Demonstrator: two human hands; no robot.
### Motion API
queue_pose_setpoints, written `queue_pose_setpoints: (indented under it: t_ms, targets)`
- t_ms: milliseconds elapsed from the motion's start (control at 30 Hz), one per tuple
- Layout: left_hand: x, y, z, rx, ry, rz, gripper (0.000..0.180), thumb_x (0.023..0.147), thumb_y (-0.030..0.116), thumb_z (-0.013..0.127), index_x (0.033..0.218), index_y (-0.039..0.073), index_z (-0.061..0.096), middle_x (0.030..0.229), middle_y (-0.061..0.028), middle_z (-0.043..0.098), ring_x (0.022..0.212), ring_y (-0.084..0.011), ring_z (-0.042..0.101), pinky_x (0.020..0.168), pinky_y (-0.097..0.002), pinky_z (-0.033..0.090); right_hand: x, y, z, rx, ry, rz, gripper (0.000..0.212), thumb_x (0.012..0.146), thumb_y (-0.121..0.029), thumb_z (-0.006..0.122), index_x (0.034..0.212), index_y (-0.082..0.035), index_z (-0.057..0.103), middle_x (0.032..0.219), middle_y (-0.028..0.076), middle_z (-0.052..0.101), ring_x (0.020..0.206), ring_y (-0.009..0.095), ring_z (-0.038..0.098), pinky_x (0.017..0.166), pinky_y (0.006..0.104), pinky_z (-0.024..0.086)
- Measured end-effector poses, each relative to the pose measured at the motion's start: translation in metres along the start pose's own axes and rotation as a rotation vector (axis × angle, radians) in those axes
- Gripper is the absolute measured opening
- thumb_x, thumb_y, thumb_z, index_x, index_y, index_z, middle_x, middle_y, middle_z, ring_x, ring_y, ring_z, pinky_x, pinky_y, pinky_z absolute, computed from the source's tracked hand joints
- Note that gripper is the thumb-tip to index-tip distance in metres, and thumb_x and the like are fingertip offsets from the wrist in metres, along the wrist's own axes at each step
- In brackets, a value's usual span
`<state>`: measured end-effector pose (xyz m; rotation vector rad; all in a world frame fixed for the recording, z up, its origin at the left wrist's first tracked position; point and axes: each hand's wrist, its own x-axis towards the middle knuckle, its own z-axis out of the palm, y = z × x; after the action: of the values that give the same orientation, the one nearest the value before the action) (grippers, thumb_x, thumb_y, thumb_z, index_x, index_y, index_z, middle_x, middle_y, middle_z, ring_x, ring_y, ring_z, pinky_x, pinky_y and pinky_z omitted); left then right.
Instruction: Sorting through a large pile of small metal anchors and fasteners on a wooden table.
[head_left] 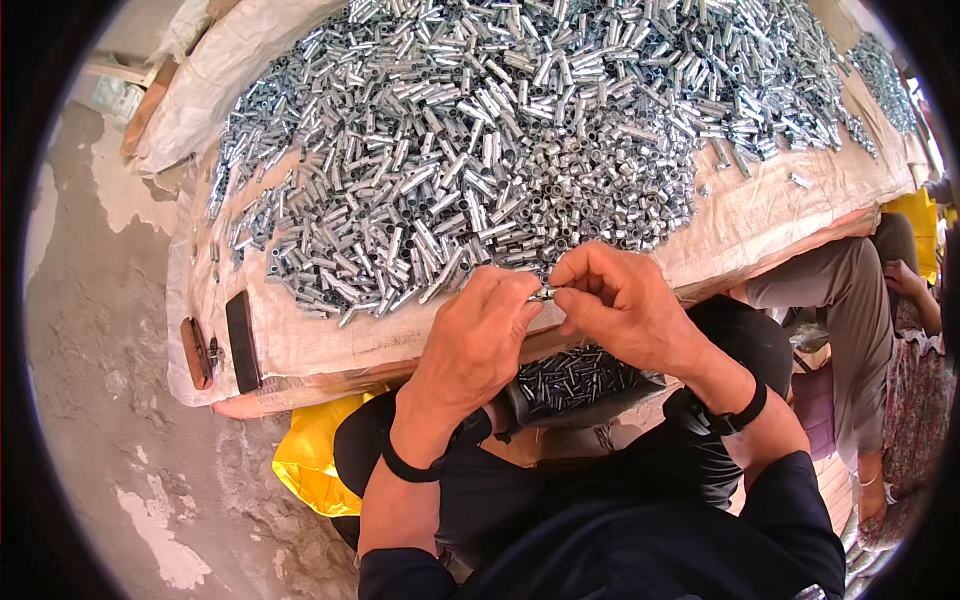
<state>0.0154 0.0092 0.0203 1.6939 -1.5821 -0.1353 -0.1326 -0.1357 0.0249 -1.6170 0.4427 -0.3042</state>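
My left hand [475, 335] and my right hand [625, 308] meet at the front edge of the covered table. Both are closed in a pinch, fingertips almost touching. Between them a small shiny metal piece [543, 294] shows, gripped from both sides; the fingers hide most of it. Just beyond my hands lies a heap of silvery metal sleeves [430, 170], with many short metal rings [600, 185] at its near right part. Below my hands, between my knees, a dark container [590, 408] holds many thin dark metal pins or screws [575, 378].
A dark flat phone-like object [242, 342] and a brown case [196, 353] lie on the table's left corner, beside small keys. Pale woven cloth [770, 210] covers the table. Yellow sacking [318, 455] hangs below. Another person's leg [840, 300] is close on the right.
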Motion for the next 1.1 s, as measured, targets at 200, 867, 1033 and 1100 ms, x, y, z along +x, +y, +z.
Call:
queue_pose_setpoints:
  t_ms: [200, 867, 1033, 1100]
  targets:
    - [-0.003, 0.001, 0.001, -0.027, -0.041, -0.028, 0.026, 0.086, -0.008, 0.069, 0.111, -0.001, 0.062, 0.1, -0.0188, 0.062, 0.088, -0.038, 0.063, 0.076, -0.0416, 0.052, -0.001, 0.002, 0.001, -0.068, 0.009, 0.012, 0.011, 0.094, -0.005, 0.069, 0.098, 0.003, 0.062, 0.077, 0.006, 0.065, 0.069, 0.007, 0.057, 0.059, 0.0283, 0.047]
    - [-0.006, 0.022, 0.013, 0.151, -0.379, 0.024, 0.025, 0.08, 0.016, 0.078, 0.09, 0.005, 0.058, 0.088, -0.0125, 0.054, 0.072, -0.0328, 0.059, 0.061, -0.0433, 0.05, 0.013, 0.029, -0.025, -0.62, 0.185, -0.404, 0.009, 0.091, -0.006, 0.067, 0.087, 0.0, 0.061, 0.08, 0.015, 0.062, 0.071, 0.035, 0.064, 0.062, 0.0446, 0.051]
    - [0.01, 0.007, 0.001, 0.423, -0.158, -0.018, 0.028, 0.081, 0.013, 0.077, 0.104, 0.004, 0.065, 0.103, -0.012, 0.059, 0.097, -0.0329, 0.055, 0.078, -0.0423, 0.05, 0.007, 0.027, -0.019, -0.901, 0.055, -0.392, 0.012, 0.084, -0.003, 0.068, 0.088, -0.001, 0.057, 0.086, 0.015, 0.058, 0.075, 0.038, 0.065, 0.064, 0.0467, 0.053]
    - [0.013, -0.003, 0.004, 0.46, -0.164, -0.019, 0.029, 0.081, 0.012, 0.077, 0.106, 0.004, 0.065, 0.102, -0.0113, 0.059, 0.098, -0.0324, 0.055, 0.079, -0.0418, 0.05, 0.006, 0.024, -0.018, -1.013, -0.028, -0.364, 0.019, 0.076, 0.0, 0.07, 0.09, 0.0, 0.057, 0.09, 0.015, 0.058, 0.079, 0.037, 0.066, 0.065, 0.0459, 0.054]
